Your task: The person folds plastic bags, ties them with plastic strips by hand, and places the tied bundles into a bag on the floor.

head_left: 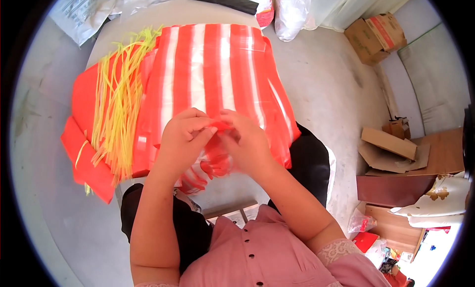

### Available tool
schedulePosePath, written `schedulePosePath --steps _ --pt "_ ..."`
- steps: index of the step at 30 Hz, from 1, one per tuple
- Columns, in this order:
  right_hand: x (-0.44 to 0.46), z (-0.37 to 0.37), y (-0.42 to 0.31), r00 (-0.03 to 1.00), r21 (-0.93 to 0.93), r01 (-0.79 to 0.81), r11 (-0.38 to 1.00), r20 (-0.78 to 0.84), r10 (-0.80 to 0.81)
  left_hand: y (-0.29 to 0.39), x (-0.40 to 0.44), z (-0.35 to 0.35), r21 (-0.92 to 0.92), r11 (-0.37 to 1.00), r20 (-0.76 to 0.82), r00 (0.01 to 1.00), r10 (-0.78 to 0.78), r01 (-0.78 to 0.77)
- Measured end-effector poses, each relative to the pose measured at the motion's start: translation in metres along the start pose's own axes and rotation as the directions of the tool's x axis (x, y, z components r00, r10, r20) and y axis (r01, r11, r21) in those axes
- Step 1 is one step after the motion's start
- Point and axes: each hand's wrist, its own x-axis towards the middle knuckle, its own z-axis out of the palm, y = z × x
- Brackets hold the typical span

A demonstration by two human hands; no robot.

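Observation:
Red-and-white striped sheeting (210, 64), thin and slightly shiny, lies spread over the table in front of me. My left hand (185, 138) is closed, pinching a small red edge (217, 125) of thin material between thumb and fingers. On the other side of that edge, my right hand (245, 141) is also closed on it, its fingertips partly hidden. Below both hands hangs a bunched, crumpled part of the striped sheeting (215, 165). A bundle of thin yellow strips (118, 104) lies to the left, on top of folded red sheeting (81, 99).
A black rolled item (222, 0) lies at the table's far edge (163, 12). White bags (292, 12) stand behind it. Cardboard boxes (376, 37) sit at the far right, and flattened cardboard (391, 148) rests on a brown cabinet (396, 188) at right.

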Motion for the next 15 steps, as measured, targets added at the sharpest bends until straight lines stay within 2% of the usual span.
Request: schedulePosePath --steps 4,7,10,11,13,15 --pt "0.006 0.004 0.0 0.994 0.092 -0.105 0.99 0.015 0.104 -0.006 -0.002 -0.01 -0.032 0.999 -0.052 0.999 -0.016 0.014" --pt "0.004 0.006 0.021 0.993 0.062 0.108 0.992 -0.047 -0.105 -0.029 -0.002 -0.019 0.025 0.996 -0.448 0.89 0.085 -0.083" --pt "0.004 0.006 0.021 0.997 0.184 0.06 0.981 -0.048 -0.052 -0.036 -0.008 -0.037 -0.272 0.96 -0.58 0.783 -0.223 0.072" --pt "0.004 0.006 0.018 0.999 0.256 0.008 0.967 -0.046 0.004 -0.041 -0.01 -0.042 -0.373 0.924 -0.514 0.811 -0.279 0.082" --pt "0.004 0.007 0.01 0.993 0.393 -0.097 0.914 -0.027 0.117 -0.05 -0.013 -0.042 -0.442 0.892 -0.472 0.821 -0.323 0.096" --pt "0.006 0.008 0.008 0.988 0.431 -0.126 0.893 -0.027 0.152 -0.056 -0.017 -0.042 -0.487 0.866 -0.438 0.826 -0.356 0.115"
